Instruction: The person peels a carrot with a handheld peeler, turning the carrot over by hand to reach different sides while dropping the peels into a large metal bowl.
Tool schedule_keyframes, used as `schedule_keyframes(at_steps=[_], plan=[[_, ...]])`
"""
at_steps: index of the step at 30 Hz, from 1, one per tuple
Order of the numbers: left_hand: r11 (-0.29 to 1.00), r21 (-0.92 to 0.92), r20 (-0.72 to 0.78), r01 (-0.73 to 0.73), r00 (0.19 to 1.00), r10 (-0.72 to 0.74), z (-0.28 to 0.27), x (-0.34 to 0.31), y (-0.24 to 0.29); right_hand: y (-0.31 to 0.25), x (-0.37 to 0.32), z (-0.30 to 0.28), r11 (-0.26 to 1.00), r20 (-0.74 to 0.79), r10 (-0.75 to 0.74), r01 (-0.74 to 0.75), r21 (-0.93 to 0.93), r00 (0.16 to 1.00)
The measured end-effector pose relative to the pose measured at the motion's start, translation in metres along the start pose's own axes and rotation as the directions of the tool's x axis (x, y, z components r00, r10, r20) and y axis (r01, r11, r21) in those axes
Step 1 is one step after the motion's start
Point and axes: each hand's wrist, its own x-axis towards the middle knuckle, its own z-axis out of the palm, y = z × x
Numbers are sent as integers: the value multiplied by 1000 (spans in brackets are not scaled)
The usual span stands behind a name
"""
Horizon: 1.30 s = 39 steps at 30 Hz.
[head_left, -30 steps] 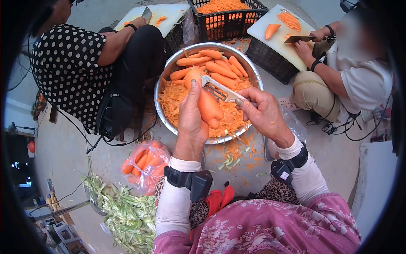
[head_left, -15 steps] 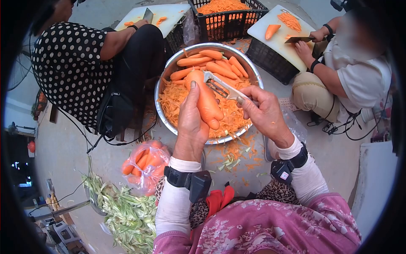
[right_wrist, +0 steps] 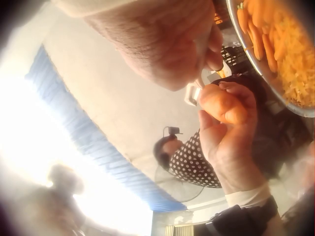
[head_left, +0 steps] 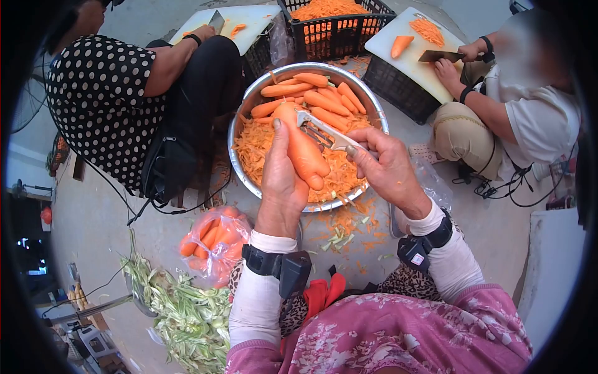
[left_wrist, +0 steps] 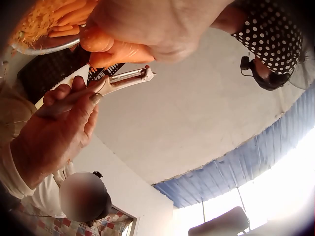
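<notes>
In the head view my left hand grips a thick carrot from its left side, thumb along its flank. The carrot's lower end is forked and points down toward me. My right hand holds a peeler by its handle, thumb on top. Its slotted blade lies across the carrot's upper right side. Both hands are over a metal bowl with whole carrots at the back and peelings below. In the left wrist view the peeler overlaps the scene just below the carrot.
Two people sit opposite, with cutting boards and knives. A black crate of shredded carrot stands behind the bowl. A plastic bag of carrots and a heap of pale green husks lie at the left.
The peeler rose slightly at the carrot's upper end, then came back down a little. My left thumb shifted slightly left on the carrot. The bowl and the bag have stayed put.
</notes>
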Motion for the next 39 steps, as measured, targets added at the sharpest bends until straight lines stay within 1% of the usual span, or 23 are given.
schedule_keyframes(at_steps=[5, 10, 25, 39], plan=[[1000, 1, -2, -8, 1000, 8, 1, -1, 0, 1, -1, 1, 999, -7, -38, 38, -26, 999], [1000, -5, 0, -7, 1000, 7, 1, -2, -1, -2, -2, -1, 999, 21, -4, 5, -47, 1000], [1000, -14, 20, 20, 1000, -19, 0, -3, -2, -7, -4, -1, 992, 33, -14, 18, -125, 999], [999, -30, 26, 26, 999, -26, 2, -1, -2, -5, -2, -2, 992, 28, -7, 10, -127, 1000]])
